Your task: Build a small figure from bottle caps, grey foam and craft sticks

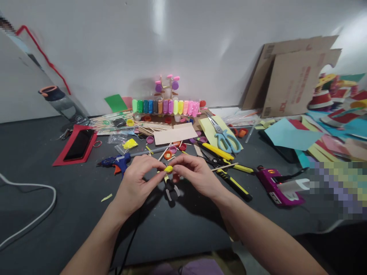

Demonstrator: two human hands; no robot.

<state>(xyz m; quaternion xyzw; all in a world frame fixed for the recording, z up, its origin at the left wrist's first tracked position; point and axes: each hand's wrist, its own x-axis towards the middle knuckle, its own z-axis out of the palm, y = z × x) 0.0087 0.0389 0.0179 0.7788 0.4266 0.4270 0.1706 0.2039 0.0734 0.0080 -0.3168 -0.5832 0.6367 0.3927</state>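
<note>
My left hand (134, 184) and my right hand (200, 175) meet over the middle of the dark table. Between their fingertips is a small lump of yellow modelling clay (168, 168), with the thumb and fingers of both hands pinched on it. Just below the lump is a small piece with black and pale grey parts (171, 188); whether it joins the yellow clay I cannot tell. A blue glue gun (122, 161) lies beyond my left hand. Past my right hand are black-and-yellow pliers (216, 161) and a yellow utility knife (218, 151).
Along the wall stands a row of coloured clay packs (166, 107). Blue-handled scissors (225, 139) rest on yellow paper. A phone (79, 144) lies on red card at left, near a water bottle (64, 107). A purple device (279, 187) and leaning cardboard (292, 82) are at right.
</note>
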